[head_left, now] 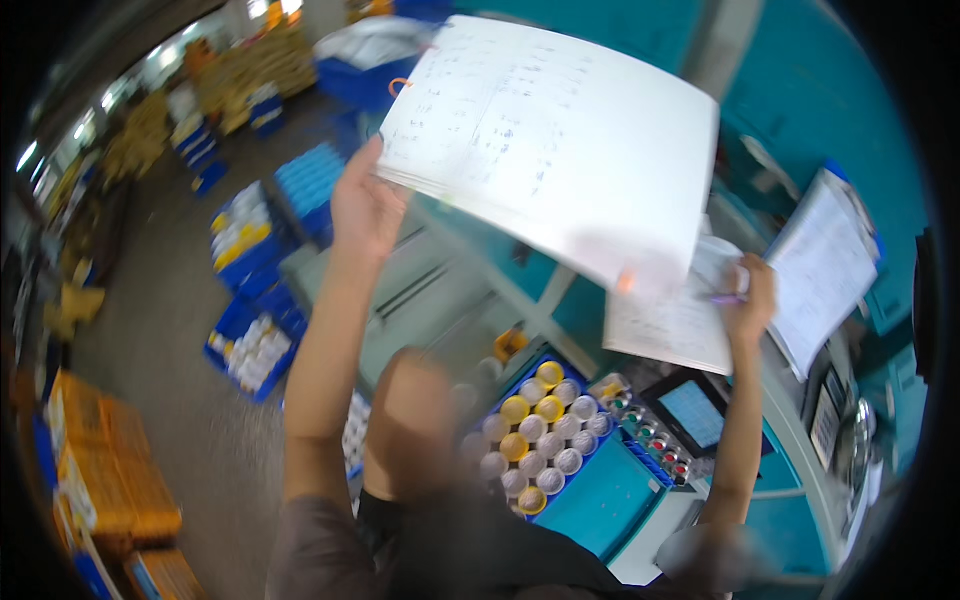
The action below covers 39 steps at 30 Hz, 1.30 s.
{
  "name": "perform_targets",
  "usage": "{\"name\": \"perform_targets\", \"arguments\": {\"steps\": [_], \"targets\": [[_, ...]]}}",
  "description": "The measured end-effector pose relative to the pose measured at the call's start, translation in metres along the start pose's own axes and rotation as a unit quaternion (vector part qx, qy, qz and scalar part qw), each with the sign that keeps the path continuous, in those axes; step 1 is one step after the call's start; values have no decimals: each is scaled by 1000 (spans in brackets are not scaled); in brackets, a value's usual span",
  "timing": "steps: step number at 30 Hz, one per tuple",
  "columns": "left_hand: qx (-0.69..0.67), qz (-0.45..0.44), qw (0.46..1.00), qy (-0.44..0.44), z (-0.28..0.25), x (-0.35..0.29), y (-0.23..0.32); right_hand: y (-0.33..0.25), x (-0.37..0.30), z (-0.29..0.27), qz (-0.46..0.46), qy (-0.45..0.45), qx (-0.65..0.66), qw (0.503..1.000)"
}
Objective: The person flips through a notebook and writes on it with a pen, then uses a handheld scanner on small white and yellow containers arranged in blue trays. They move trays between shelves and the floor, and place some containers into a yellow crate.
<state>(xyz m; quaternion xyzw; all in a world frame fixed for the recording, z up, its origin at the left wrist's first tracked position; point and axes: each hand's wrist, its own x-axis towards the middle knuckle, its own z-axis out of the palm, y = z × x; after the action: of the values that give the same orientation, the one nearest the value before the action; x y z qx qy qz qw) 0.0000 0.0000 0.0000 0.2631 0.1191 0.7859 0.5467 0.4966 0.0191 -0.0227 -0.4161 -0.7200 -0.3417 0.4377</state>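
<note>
My left hand (368, 205) grips the left edge of a large notebook (560, 130), its white page covered with handwritten columns. The notebook is lifted and tilted in front of me. Another written page (670, 335) shows below its lower right corner. My right hand (752, 300) is closed on a slim purple pen (727, 298), at the right edge of that lower page. An orange loop (398, 87) sticks out at the notebook's upper left edge.
Below stands a blue crate (540, 505) of round white and yellow caps, beside a control panel (690, 410) with a screen and buttons. A clipboard with papers (825, 270) leans at the right. On the left floor are blue crates (250, 350) and orange packages (110, 455).
</note>
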Motion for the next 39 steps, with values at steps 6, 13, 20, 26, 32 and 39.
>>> {"name": "perform_targets", "arguments": {"steps": [6, 13, 20, 26, 32, 39], "targets": [[220, -127, 963, 88, -93, -108, 125, -78, -22, -49, -10, 79, -33, 996], [456, -220, 861, 46, -127, -183, 104, -208, -54, -65, -38, -127, 281, 951], [509, -241, 819, 113, -140, -214, 102, -305, -149, -12, 228, -416, 478, 739], [409, -147, 891, 129, -155, -243, 88, -303, -191, -20, 394, -511, 533, 548], [308, -144, 918, 205, -170, -292, 44, -303, -222, -28, 468, -445, 570, 508], [259, -150, 923, 240, -174, -327, 17, -306, -227, -50, 452, -495, 501, 548]]}}
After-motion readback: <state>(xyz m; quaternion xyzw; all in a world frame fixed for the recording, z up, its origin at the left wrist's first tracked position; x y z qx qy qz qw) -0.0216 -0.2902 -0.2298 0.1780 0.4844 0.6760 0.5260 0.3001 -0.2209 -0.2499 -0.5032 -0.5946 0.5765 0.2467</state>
